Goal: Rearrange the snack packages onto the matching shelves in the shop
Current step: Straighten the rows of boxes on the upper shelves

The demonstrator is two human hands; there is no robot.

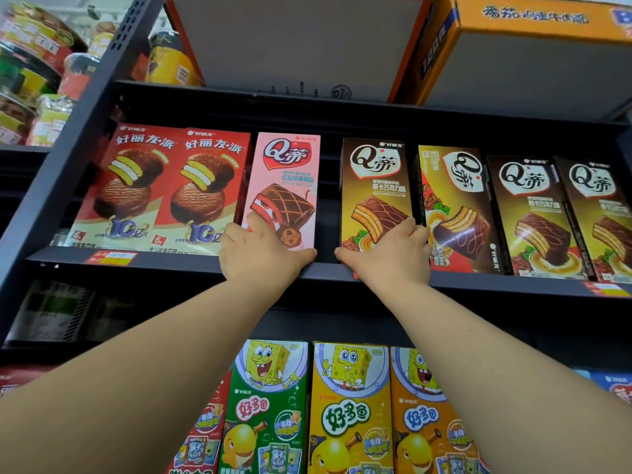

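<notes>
A: Where is the pink Q box?

B: Upright on the dark shelf, just at ten o'clock of the frame's centre. The left hand holds its lower end: fingers curled over the box's front at the bottom left, thumb reaching toward three o'clock along the bottom edge.

A: And the other hand?

B: The right hand grips the lower part of the brown Q box, fingers folded across its front and right edge, thumb pointing toward nine o'clock under its base. The two thumbs are near each other but apart; an open gap separates the boxes.

A: Neighbours?

B: Two red pie boxes stand at nine o'clock of the pink one, touching it. At three o'clock of the brown box, a tilted brown box, then more upright ones. Below, at six o'clock, cartoon-sponge boxes.
</notes>
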